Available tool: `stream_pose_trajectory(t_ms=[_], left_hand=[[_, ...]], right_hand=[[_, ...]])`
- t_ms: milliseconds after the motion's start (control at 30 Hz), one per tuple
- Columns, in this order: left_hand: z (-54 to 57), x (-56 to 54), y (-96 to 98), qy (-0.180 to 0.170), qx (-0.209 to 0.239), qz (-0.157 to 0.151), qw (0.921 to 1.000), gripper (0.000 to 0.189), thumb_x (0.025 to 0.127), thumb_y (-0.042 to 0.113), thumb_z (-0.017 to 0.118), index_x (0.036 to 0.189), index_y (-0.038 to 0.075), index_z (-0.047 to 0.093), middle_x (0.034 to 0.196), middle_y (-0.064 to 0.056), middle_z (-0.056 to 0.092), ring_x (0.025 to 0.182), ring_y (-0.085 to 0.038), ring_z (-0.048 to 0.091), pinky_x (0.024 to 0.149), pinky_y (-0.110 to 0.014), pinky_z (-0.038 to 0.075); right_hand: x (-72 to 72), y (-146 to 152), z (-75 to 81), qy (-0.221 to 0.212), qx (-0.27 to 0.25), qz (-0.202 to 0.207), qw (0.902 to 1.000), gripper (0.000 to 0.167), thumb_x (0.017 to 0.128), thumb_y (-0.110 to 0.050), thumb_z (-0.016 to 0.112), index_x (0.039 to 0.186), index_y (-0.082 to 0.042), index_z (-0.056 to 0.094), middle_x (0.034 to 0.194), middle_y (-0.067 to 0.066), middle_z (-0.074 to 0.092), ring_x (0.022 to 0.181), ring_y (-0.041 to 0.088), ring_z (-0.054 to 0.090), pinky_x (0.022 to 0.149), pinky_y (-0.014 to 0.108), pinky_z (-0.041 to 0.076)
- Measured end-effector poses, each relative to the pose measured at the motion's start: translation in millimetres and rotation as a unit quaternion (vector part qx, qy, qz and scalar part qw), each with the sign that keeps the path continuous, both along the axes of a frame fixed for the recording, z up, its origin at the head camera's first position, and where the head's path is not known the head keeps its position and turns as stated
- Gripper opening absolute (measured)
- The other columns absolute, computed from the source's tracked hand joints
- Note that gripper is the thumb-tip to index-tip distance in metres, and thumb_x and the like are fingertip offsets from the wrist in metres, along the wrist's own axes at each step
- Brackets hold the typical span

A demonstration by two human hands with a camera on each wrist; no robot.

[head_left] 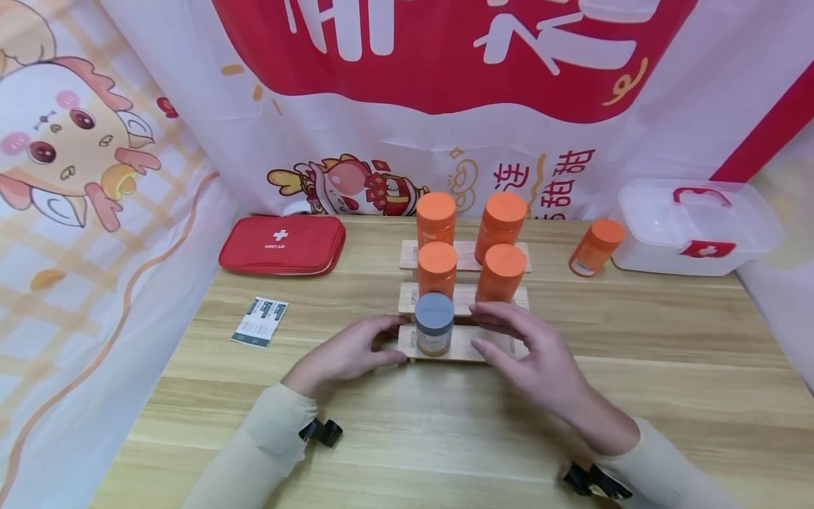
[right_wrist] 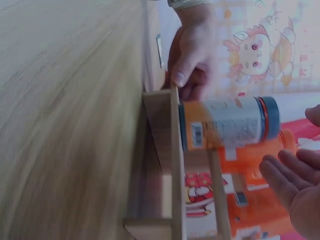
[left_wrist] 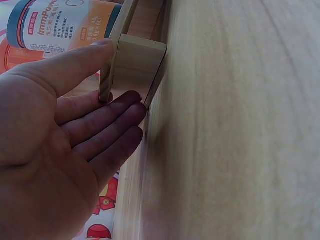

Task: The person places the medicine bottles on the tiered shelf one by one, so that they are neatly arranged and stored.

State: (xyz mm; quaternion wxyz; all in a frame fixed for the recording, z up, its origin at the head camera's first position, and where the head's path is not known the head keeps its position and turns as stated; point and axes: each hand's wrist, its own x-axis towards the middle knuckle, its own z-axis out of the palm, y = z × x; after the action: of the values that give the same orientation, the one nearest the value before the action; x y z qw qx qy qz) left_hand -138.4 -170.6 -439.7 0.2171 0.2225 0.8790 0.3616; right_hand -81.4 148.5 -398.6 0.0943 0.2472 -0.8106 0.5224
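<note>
A light wooden three-tier rack (head_left: 470,343) stands mid-table. On its lowest front tier sits a grey-lidded supplement bottle (head_left: 434,326), upright at the left side. Orange-lidded bottles (head_left: 436,267) stand in pairs on the two tiers behind. My left hand (head_left: 356,352) holds the left end of the front tier, its thumb at the board's edge and the index fingertip against the same end, as the left wrist view shows. My right hand (head_left: 534,353) is held over the right part of the front tier, fingers extended and thumb apart, with nothing in it.
One more orange-lidded bottle (head_left: 596,247) stands right of the rack, beside a clear lidded first-aid box (head_left: 699,226). A red first-aid pouch (head_left: 282,244) lies at the back left, with a printed card (head_left: 260,322) in front. Printed cloth (head_left: 381,127) hangs behind the table.
</note>
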Motion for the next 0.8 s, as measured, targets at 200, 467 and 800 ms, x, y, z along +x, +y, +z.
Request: stream_pose_trajectory(t_ms=[200, 467, 800], left_hand=[[0.8, 1.0, 0.7, -0.003, -0.005, 0.006, 1.0000, 0.065, 0.101, 0.031, 0.079, 0.159, 0.016, 0.054, 0.156, -0.006, 0.062, 0.144, -0.026, 0.059, 0.126, -0.053, 0.045], [-0.4, 0.5, 0.6, -0.009, -0.006, 0.008, 0.9999, 0.065, 0.100, 0.032, 0.079, 0.159, 0.019, 0.054, 0.157, -0.003, 0.061, 0.145, -0.025, 0.058, 0.126, -0.053, 0.045], [0.1, 0.1, 0.7, -0.011, -0.013, 0.013, 0.9998, 0.065, 0.100, 0.033, 0.080, 0.159, 0.020, 0.054, 0.156, -0.002, 0.061, 0.143, -0.023, 0.059, 0.125, -0.052, 0.046]], right_hand=[[4.1, 24, 8.0, 0.026, -0.023, -0.006, 0.9994, 0.051, 0.091, 0.012, 0.078, 0.138, -0.003, 0.069, 0.134, 0.015, 0.075, 0.121, 0.012, 0.073, 0.104, 0.023, 0.060], [-0.4, 51, 9.1, 0.057, -0.064, -0.049, 0.9951, 0.049, 0.088, 0.024, 0.071, 0.134, 0.006, 0.069, 0.130, 0.021, 0.075, 0.118, 0.011, 0.075, 0.102, 0.022, 0.061], [-27.7, 98, -8.3, -0.008, -0.045, -0.205, 0.9777, 0.041, 0.103, -0.003, 0.070, 0.145, -0.004, 0.065, 0.135, -0.011, 0.073, 0.116, -0.001, 0.071, 0.097, 0.006, 0.055]])
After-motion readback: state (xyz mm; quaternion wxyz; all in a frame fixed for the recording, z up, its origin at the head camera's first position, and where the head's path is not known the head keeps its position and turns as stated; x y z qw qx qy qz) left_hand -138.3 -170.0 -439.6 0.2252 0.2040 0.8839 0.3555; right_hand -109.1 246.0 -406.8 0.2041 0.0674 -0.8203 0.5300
